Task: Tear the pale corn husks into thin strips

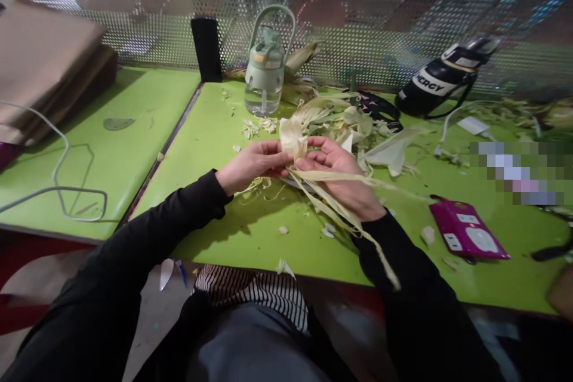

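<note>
I am holding a pale piece of husk (292,136) up between both hands, above the middle of the green table (215,191). The fingers of my left hand (256,166) are closing together on its left side, thumb on the near face. My right hand (342,176) is pinching its lower right side between thumb and fingers; where the fingertips meet is a little blurred, so I am fairly, not fully, sure of that grip. Long thin strips (342,210) are trailing from beside my right thumb, some hanging across my right wrist towards the near edge.

Just beyond my hands, a loose heap of husks (333,113) is spreading towards the far edge. A pale green water bottle (265,74) is standing left of the heap, and a black block (207,51) is standing upright by the far left corner. Along the far edge to the right, a black bottle (441,80) is leaning at a tilt. A purple packet (468,230) is lying near the near edge, right of my right arm. Small scraps (283,230) are lying between my forearms.
</note>
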Demonstrator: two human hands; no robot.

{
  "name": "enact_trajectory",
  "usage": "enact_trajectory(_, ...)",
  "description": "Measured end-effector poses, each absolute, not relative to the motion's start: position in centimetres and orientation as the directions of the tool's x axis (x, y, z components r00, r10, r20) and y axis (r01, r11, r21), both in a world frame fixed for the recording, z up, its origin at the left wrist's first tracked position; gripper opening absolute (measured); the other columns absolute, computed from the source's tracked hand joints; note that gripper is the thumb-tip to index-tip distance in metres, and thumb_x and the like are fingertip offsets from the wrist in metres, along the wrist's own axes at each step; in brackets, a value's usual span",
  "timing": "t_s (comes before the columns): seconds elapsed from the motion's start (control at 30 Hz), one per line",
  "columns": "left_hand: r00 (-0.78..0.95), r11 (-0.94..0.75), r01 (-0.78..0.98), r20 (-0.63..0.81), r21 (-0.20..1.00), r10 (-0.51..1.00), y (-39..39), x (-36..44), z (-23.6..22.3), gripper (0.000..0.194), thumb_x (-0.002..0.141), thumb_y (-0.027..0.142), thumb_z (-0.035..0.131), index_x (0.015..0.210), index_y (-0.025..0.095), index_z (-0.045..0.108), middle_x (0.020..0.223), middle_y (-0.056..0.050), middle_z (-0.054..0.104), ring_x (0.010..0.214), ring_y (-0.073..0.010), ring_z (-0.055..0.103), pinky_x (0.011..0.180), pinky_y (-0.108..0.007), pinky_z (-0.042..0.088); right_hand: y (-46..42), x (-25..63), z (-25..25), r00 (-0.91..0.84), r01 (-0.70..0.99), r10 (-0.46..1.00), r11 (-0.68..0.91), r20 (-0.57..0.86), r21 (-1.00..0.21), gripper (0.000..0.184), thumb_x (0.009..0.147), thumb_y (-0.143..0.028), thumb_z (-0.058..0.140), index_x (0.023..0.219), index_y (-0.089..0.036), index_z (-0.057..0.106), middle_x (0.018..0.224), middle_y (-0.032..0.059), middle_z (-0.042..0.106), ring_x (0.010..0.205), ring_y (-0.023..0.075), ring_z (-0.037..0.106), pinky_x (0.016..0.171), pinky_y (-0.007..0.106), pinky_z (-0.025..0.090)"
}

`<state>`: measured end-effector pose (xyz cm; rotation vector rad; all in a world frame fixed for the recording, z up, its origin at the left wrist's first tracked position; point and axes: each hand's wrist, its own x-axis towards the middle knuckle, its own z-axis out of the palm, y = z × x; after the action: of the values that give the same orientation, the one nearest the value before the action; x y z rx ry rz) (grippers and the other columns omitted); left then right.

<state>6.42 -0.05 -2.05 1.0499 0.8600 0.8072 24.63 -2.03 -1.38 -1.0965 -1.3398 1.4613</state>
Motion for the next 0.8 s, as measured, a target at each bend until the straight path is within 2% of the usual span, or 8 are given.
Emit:
enact_trajectory(0.1, 0.481, 0.310, -0.147, -0.206, 0.939, 0.852, 0.1, 5.7, -2.0, 0.012, 0.091, 0.012, 0.065, 0.079, 0.012, 0.061, 0.065, 0.004, 0.065, 0.054, -0.0023, 0.061, 0.059, -0.015, 0.051, -2.1, 24.7, -1.3, -0.243, 0.027, 0.968, -0.054, -0.059, -0.998, 0.042, 0.072, -0.037, 0.084, 0.101, -0.024, 0.056, 0.080, -0.0025, 0.072, 0.069, 0.0153, 0.068, 0.064, 0.031, 0.054)
enact_trajectory(0.2, 0.497, 0.230, -0.109, -0.148, 0.967, 0.855, 0.2, 5.2, -2.0, 0.012, 0.090, 0.017, 0.068, 0.080, 0.011, 0.064, 0.069, 0.002, 0.068, 0.058, -0.0039, 0.064, 0.061, -0.016, 0.053, -2.1, 24.6, -1.6, -0.216, 0.051, 0.975, -0.038, -0.048, -0.998, 0.042, 0.073, -0.039, 0.085, 0.099, -0.023, 0.056, 0.078, -0.0026, 0.070, 0.071, 0.0143, 0.067, 0.069, 0.031, 0.053)
enact_trajectory(0.4, 0.407, 0.063, -0.013, -0.052, 0.998, 0.912, -0.5, 5.8, -1.6, 0.013, 0.091, 0.012, 0.063, 0.079, 0.010, 0.068, 0.061, 0.003, 0.063, 0.052, -0.0040, 0.059, 0.049, -0.014, 0.045, -1.7, 24.2, -3.0, -0.178, -0.043, 0.982, -0.064, -0.055, -0.997, 0.043, 0.066, -0.033, 0.090, 0.095, -0.023, 0.059, 0.080, -0.0041, 0.070, 0.075, 0.0139, 0.067, 0.075, 0.031, 0.054)
enact_trajectory(0.53, 0.398, 0.118, -0.022, -0.100, 0.993, 0.912, -0.8, 5.9, -1.4, 0.014, 0.092, 0.012, 0.064, 0.079, 0.009, 0.069, 0.067, 0.000, 0.069, 0.056, -0.0042, 0.062, 0.057, -0.015, 0.051, -1.8, 24.1, -2.6, -0.165, -0.123, 0.983, -0.103, -0.082, -0.987, 0.041, 0.064, -0.033, 0.091, 0.089, -0.024, 0.061, 0.075, -0.0064, 0.068, 0.069, 0.0112, 0.065, 0.071, 0.027, 0.054)
enact_trajectory(0.67, 0.376, 0.209, -0.063, -0.170, 0.976, 0.911, -0.6, 5.9, -1.7, 0.015, 0.094, 0.011, 0.062, 0.080, 0.008, 0.068, 0.067, 0.000, 0.070, 0.060, -0.0044, 0.066, 0.067, -0.018, 0.055, -2.1, 24.2, -1.7, -0.202, -0.215, 0.979, -0.050, -0.006, -0.975, 0.035, 0.065, -0.034, 0.091, 0.083, -0.025, 0.063, 0.075, -0.0059, 0.069, 0.065, 0.0099, 0.063, 0.067, 0.025, 0.054)
enact_trajectory(0.8, 0.358, 0.189, -0.128, -0.132, 0.974, 0.924, -0.4, 6.1, -2.1, 0.010, 0.093, 0.008, 0.061, 0.084, 0.010, 0.065, 0.069, 0.001, 0.070, 0.060, -0.0037, 0.067, 0.068, -0.017, 0.056, -2.1, 24.4, -1.8, -0.206, -0.191, 0.979, -0.045, -0.005, -0.981, 0.031, 0.068, -0.033, 0.090, 0.084, -0.026, 0.064, 0.079, -0.0056, 0.070, 0.067, 0.0101, 0.064, 0.069, 0.026, 0.057)
